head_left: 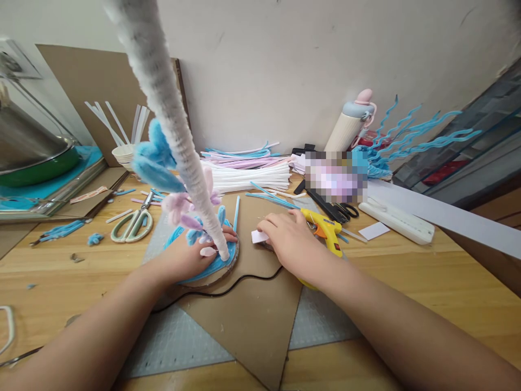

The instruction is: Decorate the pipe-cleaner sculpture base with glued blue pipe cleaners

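Note:
A tall white pole wrapped in pipe cleaner (179,125) rises from a round blue base (220,267), leaning up to the left close to the camera. Blue pipe-cleaner petals (157,157) and pink ones (179,209) are on it. My left hand (191,255) steadies the base, its fingers closed over the top behind the pole and partly hidden. My right hand (283,233) has a small white card piece (259,237) at its bent fingertips, low over the cardboard. Just beyond that hand lies a yellow glue gun (329,228), partly covered by it.
A cardboard sheet (244,320) lies on a grey cutting mat (175,342), crossed by a black cord (244,277). Green-handled scissors (132,225) lie left. Bundled white pipe cleaners (248,176) line the wall. A power strip (396,220) and bottle (345,127) stand right.

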`<state>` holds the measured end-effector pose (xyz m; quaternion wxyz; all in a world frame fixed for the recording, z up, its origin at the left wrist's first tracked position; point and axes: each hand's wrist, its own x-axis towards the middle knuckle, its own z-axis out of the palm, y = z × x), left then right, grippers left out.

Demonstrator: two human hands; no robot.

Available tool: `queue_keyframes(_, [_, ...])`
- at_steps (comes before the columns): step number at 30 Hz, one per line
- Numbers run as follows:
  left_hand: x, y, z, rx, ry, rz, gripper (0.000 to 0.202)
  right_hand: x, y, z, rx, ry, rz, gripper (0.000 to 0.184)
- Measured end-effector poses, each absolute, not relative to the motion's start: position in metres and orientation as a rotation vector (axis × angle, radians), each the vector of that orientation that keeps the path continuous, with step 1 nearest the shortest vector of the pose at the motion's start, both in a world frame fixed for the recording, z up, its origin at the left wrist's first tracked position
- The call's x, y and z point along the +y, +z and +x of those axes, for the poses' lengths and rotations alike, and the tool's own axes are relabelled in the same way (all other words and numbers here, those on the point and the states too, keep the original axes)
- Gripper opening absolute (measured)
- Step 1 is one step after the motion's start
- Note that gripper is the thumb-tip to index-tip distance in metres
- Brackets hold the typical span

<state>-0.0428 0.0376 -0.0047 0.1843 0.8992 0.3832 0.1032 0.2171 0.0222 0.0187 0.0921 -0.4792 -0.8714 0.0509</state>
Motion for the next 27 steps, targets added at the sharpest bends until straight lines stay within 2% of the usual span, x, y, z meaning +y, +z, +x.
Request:
queue_keyframes(3, [0.037,-0.004,-0.043,1.076,0.291,2.522,0.038,0.018,0.017,0.214,-2.517,0.13,-1.383,0.024])
queue_keyframes(7, [0.037,-0.005,-0.043,1.032,0.315,2.551,0.037,0.003,0.014,0.203,-2.521,0.438,-1.022,0.037])
queue_keyframes(9, [0.037,-0.006,-0.043,1.02,0.327,2.553,0.036,-0.004,0.012,0.198,-2.523,0.529,-0.978,0.038])
queue_keyframes(16, [0.037,-0.008,-0.042,1.029,0.353,2.553,0.033,-0.012,0.004,0.194,-2.575,0.598,-0.969,0.035])
queue_keyframes(27, [0.037,-0.01,-0.042,1.006,0.38,2.594,0.033,-0.008,0.018,0.202,-2.647,0.7,-0.828,0.024])
